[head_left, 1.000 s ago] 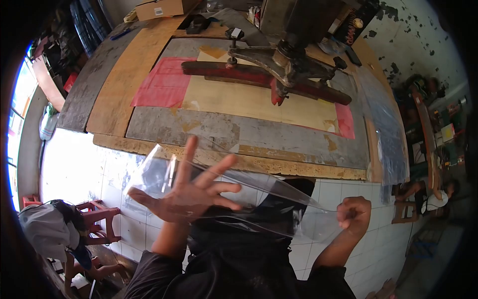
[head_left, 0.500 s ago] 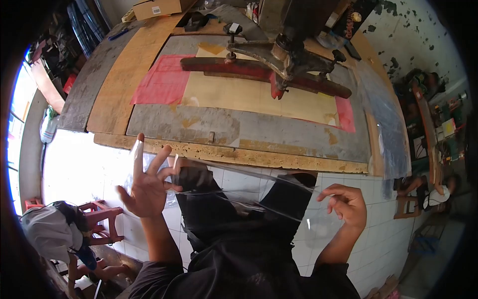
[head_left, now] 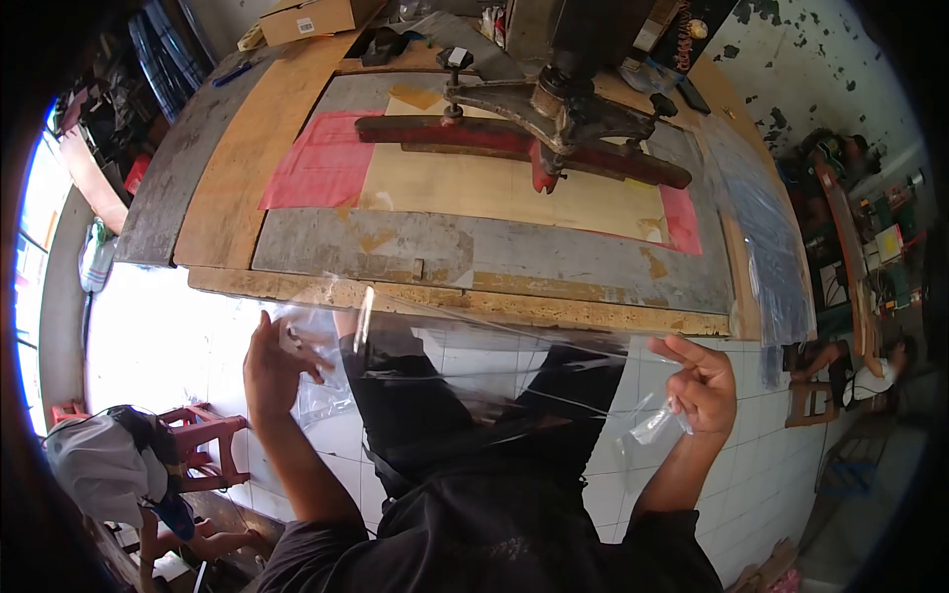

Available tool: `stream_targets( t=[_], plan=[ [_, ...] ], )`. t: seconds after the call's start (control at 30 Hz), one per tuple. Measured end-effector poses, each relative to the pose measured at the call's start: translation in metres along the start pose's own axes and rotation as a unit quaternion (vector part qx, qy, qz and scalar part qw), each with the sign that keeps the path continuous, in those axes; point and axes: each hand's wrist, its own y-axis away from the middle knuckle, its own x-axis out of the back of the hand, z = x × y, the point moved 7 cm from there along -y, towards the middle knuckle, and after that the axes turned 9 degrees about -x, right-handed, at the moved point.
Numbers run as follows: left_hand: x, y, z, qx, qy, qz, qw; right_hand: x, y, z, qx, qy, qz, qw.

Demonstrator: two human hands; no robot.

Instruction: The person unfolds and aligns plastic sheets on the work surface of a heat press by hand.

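A clear plastic sheet (head_left: 494, 381) stretches between my hands, over my lap and just in front of the table edge. At its left end is my left hand (head_left: 277, 366), fingers bent and apart, seen partly through the plastic. My right hand (head_left: 700, 383) pinches the sheet's right end, with a bunched corner of film hanging below the fingers. Beyond them, a cream panel (head_left: 514, 193) with pink ends lies on the grey board (head_left: 395, 242), under a red metal bar (head_left: 435, 130) on a dark press arm.
More clear plastic (head_left: 771, 247) hangs over the table's right side. A cardboard box (head_left: 311, 18) sits at the back left. A person in a light top (head_left: 99, 465) is by a red stool (head_left: 213, 445) at left; another person sits at far right.
My left hand has turned from spread fingers to a bent, sideways pose. My right hand has risen slightly and its fingers have closed on the film. The sheet is drawn out between them.
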Motion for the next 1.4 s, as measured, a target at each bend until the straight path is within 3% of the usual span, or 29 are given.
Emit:
stream_targets(
  t=[0.03, 0.1, 0.13, 0.2, 0.23, 0.27, 0.3, 0.37, 0.43, 0.47, 0.5, 0.53, 0.57, 0.63, 0.7, 0.77, 0.83, 0.97, 1.03, 1.07, 1.13, 1.17, 1.23, 1.33, 1.4],
  plan=[
    [0.008, 0.001, 0.008, -0.001, -0.001, -0.002, 1.000, 0.004, 0.004, -0.004, 0.017, -0.011, -0.006, 1.000],
    [0.007, 0.014, 0.008, 0.184, -0.271, -0.114, 0.938, 0.006, 0.013, -0.011, 0.030, -0.008, -0.031, 0.999],
    [0.003, 0.016, 0.016, 0.184, -0.272, -0.113, 0.938, 0.003, 0.018, -0.015, 0.023, 0.023, -0.046, 0.998],
    [-0.018, 0.019, 0.028, 0.124, -0.382, -0.254, 0.880, -0.004, 0.022, -0.023, 0.022, 0.040, -0.071, 0.996],
    [-0.019, 0.020, 0.029, 0.126, -0.383, -0.250, 0.880, -0.005, 0.023, -0.027, 0.020, 0.039, -0.075, 0.996],
    [-0.042, 0.026, 0.041, 0.054, -0.172, -0.335, 0.925, -0.008, 0.025, -0.033, 0.036, 0.061, -0.097, 0.993],
    [-0.056, 0.033, 0.061, -0.023, 0.049, -0.400, 0.915, -0.009, 0.027, -0.038, 0.054, 0.083, -0.119, 0.988],
    [-0.072, 0.033, 0.075, -0.113, 0.251, -0.445, 0.852, -0.007, 0.030, -0.041, 0.059, 0.071, -0.129, 0.987],
    [-0.073, 0.032, 0.066, -0.263, 0.195, -0.304, 0.895, -0.013, 0.032, -0.048, 0.083, 0.074, -0.177, 0.978],
    [-0.095, 0.024, 0.058, -0.210, 0.040, -0.311, 0.926, -0.017, 0.033, -0.051, 0.083, 0.069, -0.192, 0.975],
    [-0.116, 0.019, 0.049, -0.162, -0.148, -0.335, 0.916, -0.021, 0.033, -0.055, 0.083, 0.063, -0.207, 0.973],
    [-0.135, 0.015, 0.040, -0.116, -0.309, -0.375, 0.866, -0.027, 0.032, -0.062, 0.099, 0.085, -0.215, 0.968],
    [-0.147, 0.014, 0.023, -0.058, -0.349, -0.377, 0.856, -0.026, 0.034, -0.066, 0.105, 0.096, -0.215, 0.966],
    [-0.140, 0.010, 0.001, -0.091, -0.435, -0.365, 0.818, -0.024, 0.037, -0.072, 0.117, 0.118, -0.215, 0.962],
    [-0.135, 0.004, -0.011, -0.078, -0.388, -0.369, 0.841, -0.020, 0.041, -0.075, 0.130, 0.092, -0.214, 0.964],
    [-0.142, 0.005, -0.027, -0.016, -0.236, -0.407, 0.882, -0.018, 0.043, -0.073, 0.121, 0.085, -0.205, 0.968],
    [-0.152, 0.006, -0.040, -0.018, -0.223, -0.449, 0.865, -0.016, 0.042, -0.070, 0.114, 0.078, -0.198, 0.970],
    [-0.145, 0.012, -0.050, 0.112, -0.343, -0.513, 0.779, 0.004, 0.042, -0.065, 0.122, 0.059, -0.108, 0.985],
    [-0.137, 0.020, -0.058, 0.225, -0.315, -0.561, 0.732, 0.013, 0.042, -0.060, 0.133, 0.047, -0.085, 0.986],
    [-0.139, 0.023, -0.060, 0.225, -0.315, -0.561, 0.732, 0.019, 0.041, -0.059, 0.149, 0.027, -0.069, 0.986],
    [-0.158, 0.032, -0.055, 0.214, -0.106, -0.549, 0.801, 0.026, 0.043, -0.054, 0.163, 0.006, -0.054, 0.985],
    [-0.155, 0.032, -0.061, 0.214, -0.106, -0.548, 0.801, 0.027, 0.041, -0.050, 0.153, -0.003, -0.029, 0.988],
    [-0.158, 0.029, -0.058, 0.107, -0.054, -0.573, 0.811, 0.026, 0.038, -0.045, 0.141, -0.014, -0.003, 0.990],
    [-0.152, 0.020, -0.042, 0.104, 0.038, -0.505, 0.856, 0.027, 0.031, -0.040, 0.112, -0.012, 0.072, 0.991],
    [-0.153, 0.018, -0.034, 0.083, 0.041, -0.490, 0.867, 0.034, 0.028, -0.027, 0.043, 0.126, 0.157, 0.979]
  ],
)
